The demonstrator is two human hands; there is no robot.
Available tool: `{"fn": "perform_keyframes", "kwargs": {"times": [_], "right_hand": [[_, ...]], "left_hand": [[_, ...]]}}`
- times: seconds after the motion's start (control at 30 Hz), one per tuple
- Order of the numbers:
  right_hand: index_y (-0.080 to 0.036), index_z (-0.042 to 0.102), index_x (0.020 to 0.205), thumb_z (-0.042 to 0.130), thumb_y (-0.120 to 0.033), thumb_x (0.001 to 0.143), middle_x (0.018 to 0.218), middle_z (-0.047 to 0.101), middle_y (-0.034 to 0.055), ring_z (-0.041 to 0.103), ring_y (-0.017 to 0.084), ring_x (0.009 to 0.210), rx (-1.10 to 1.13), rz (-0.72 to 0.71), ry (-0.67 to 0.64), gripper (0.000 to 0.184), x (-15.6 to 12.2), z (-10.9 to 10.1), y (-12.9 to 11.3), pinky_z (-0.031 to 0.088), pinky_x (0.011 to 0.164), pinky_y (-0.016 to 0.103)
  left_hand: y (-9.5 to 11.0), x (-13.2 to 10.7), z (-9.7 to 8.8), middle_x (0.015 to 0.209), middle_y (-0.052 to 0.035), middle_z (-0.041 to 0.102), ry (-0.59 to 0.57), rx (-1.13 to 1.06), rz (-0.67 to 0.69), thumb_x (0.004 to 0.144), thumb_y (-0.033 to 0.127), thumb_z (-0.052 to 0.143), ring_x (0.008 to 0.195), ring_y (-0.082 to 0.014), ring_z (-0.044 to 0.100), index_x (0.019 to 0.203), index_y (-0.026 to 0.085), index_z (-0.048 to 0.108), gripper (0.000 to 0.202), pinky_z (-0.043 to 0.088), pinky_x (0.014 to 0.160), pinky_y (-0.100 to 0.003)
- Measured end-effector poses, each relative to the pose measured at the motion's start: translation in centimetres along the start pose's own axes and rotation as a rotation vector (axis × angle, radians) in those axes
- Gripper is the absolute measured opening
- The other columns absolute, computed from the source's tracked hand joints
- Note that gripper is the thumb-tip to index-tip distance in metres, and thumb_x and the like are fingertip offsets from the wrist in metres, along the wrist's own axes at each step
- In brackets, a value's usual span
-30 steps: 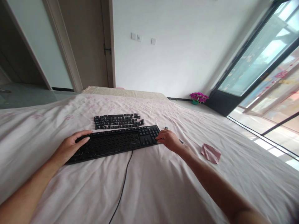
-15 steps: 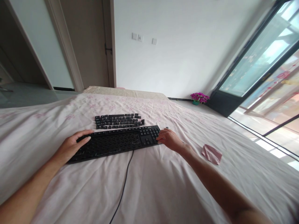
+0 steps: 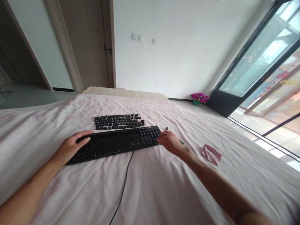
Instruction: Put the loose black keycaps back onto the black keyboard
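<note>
A black keyboard [image 3: 117, 144] lies on the bed, its main letter area bare of keycaps, its number pad still capped. My left hand [image 3: 74, 143] grips the keyboard's left end, thumb on top and fingers along the far edge. At the right end, my right hand [image 3: 169, 140] has its fingers closed down against the number pad's edge; what is between the fingertips is hidden. Just beyond that hand lies one loose keycap [image 3: 167, 128]. Several rows of loose black keycaps [image 3: 119, 122] are laid out behind the keyboard. A small dark object [image 3: 182, 142] shows beside my right wrist, its kind unclear.
A pink cloth [image 3: 211, 154] lies right of my right forearm. The keyboard's cable [image 3: 124, 187] runs toward me across the wrinkled bedsheet [image 3: 150, 193]. Past the bed are a potted magenta plant [image 3: 199, 97], a wall and a glass door.
My right hand shifts slightly at the number pad, and the loose keycap and the dark object by the wrist show more. My left hand keeps its hold; the view moves slightly.
</note>
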State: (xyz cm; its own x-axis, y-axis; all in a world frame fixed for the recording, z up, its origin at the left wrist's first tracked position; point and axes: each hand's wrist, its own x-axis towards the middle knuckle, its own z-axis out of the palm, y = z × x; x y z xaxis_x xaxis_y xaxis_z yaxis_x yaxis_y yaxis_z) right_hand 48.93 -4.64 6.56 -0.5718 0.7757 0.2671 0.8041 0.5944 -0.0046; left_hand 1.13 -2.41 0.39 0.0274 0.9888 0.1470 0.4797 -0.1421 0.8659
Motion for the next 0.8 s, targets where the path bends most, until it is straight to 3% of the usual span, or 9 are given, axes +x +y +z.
{"fn": "perform_keyframes", "kwargs": {"times": [0.2,0.37,0.53,0.67,0.8], "right_hand": [[-0.022,0.07,0.099,0.045,-0.021,0.097,0.089,0.064,0.0058,0.052,0.017,0.082,-0.185,0.03,0.023,0.025,-1.5,0.8,-1.8,0.033,0.075,0.031],[-0.017,0.063,0.116,0.047,-0.011,0.09,0.101,0.062,0.0108,0.05,0.023,0.091,-0.259,0.071,-0.051,0.031,-2.4,1.5,-3.1,0.035,0.081,0.036],[-0.017,0.064,0.118,0.05,-0.005,0.082,0.106,0.062,0.0123,0.05,0.025,0.096,-0.204,0.104,-0.091,0.04,-2.4,1.1,-3.7,0.037,0.084,0.038],[-0.027,0.069,0.114,0.045,-0.004,0.085,0.106,0.066,0.0058,0.054,0.02,0.094,-0.023,0.134,0.009,0.044,-2.6,1.0,-2.2,0.04,0.083,0.034],[-0.028,0.071,0.11,0.045,-0.016,0.092,0.103,0.07,0.0036,0.059,0.018,0.094,0.15,0.322,0.229,0.034,-2.5,1.3,2.2,0.045,0.081,0.03]], "left_hand": [[0.2,-0.1,0.0,0.13,-0.0044,0.062,-0.003,-0.003,-0.009,0.078,0.055,0.061,0.124,-0.0251,0.053,0.12,0.022,0.062,0.054,0.029,0.114,-0.04],[0.3,-0.2,0.0,0.131,-0.0056,0.061,-0.003,-0.007,-0.014,0.078,0.056,0.061,0.125,-0.0264,0.052,0.122,0.02,0.062,0.057,0.028,0.114,-0.04],[0.4,-0.2,-0.1,0.133,-0.0066,0.06,-0.001,0.011,-0.015,0.077,0.057,0.061,0.127,-0.0269,0.05,0.123,0.02,0.061,0.059,0.026,0.115,-0.04],[0.4,-0.1,0.0,0.131,-0.0052,0.062,-0.005,0.002,-0.033,0.076,0.058,0.061,0.125,-0.0269,0.052,0.122,0.022,0.062,0.058,0.029,0.114,-0.04],[0.6,-0.2,0.0,0.13,-0.005,0.063,-0.002,-0.007,-0.043,0.076,0.058,0.061,0.124,-0.0271,0.054,0.122,0.022,0.062,0.059,0.03,0.113,-0.041]]}}
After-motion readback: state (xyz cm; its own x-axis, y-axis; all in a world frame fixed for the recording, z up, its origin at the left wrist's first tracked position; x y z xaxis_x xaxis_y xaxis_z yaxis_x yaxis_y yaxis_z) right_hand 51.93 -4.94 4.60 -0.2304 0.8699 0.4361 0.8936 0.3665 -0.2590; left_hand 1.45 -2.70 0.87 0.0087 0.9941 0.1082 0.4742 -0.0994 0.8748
